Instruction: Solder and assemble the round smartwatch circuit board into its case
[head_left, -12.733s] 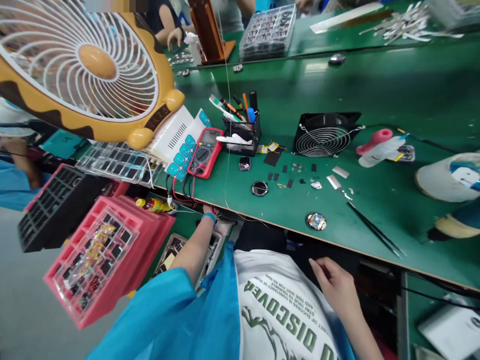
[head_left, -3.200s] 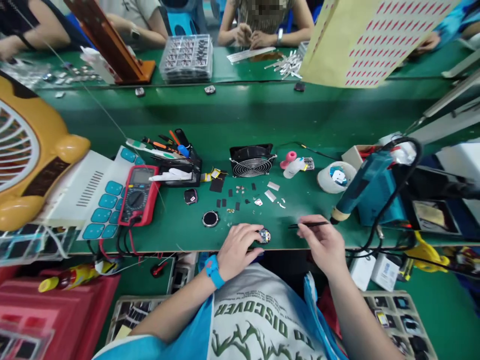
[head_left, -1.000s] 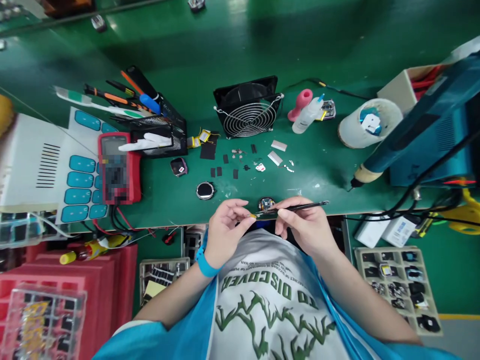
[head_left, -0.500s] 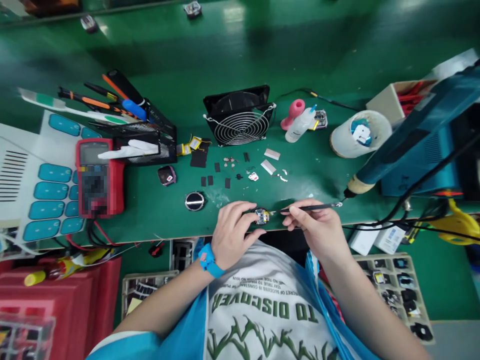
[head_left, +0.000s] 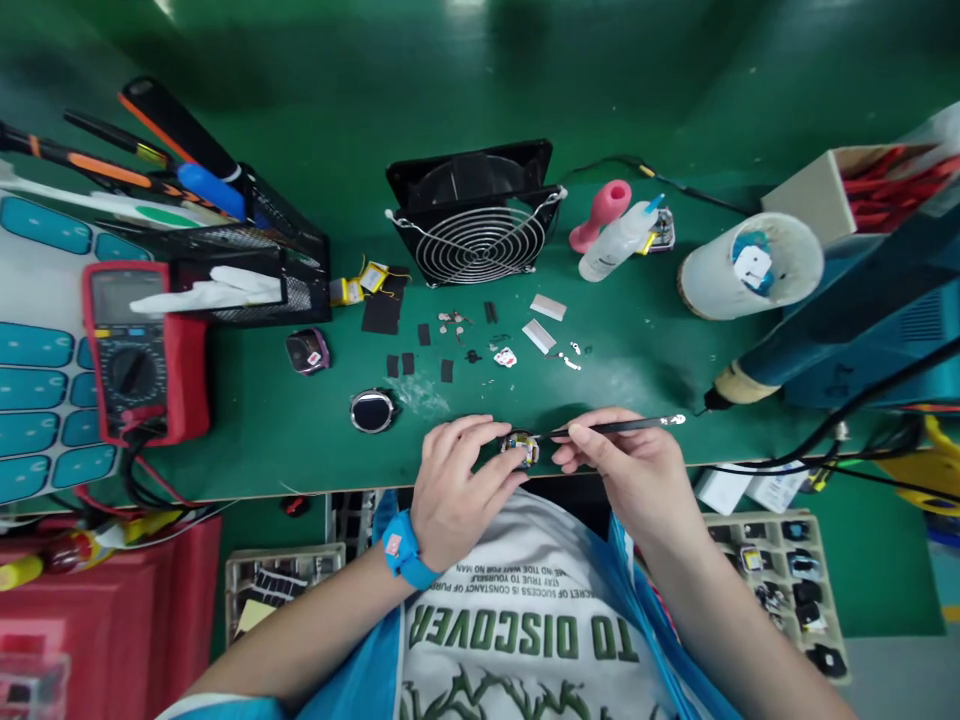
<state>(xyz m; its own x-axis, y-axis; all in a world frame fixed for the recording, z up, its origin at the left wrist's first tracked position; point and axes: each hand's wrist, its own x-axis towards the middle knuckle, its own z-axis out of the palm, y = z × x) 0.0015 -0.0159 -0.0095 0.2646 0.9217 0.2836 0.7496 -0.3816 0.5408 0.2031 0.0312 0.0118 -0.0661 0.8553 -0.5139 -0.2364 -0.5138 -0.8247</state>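
Observation:
At the front edge of the green bench, my left hand (head_left: 466, 480) grips a small opened watch body (head_left: 520, 449) with yellow and silver parts showing inside. Fingers and thumb close around its left side and hide part of it. My right hand (head_left: 634, 465) pinches slim black tweezers (head_left: 626, 426) held nearly level, their worn silvery end pointing right. Their tip is at the right side of the watch body; whether it touches is too small to tell. To the left lies a round watch case with a dark face (head_left: 372, 410).
Black pads (head_left: 446, 371), metal strips (head_left: 538, 336) and tiny parts lie ahead of the hands. Behind them stands a fan (head_left: 480, 245). A soldering iron (head_left: 757, 370) juts in from the right near a white cup (head_left: 705, 285). A red multimeter (head_left: 184, 390) and a mesh holder (head_left: 306, 270) stand left.
The view has shifted so the bench things look nearer. The tweezers' tip has come closer to the watch body's rim, and my left fingers have moved slightly over it.

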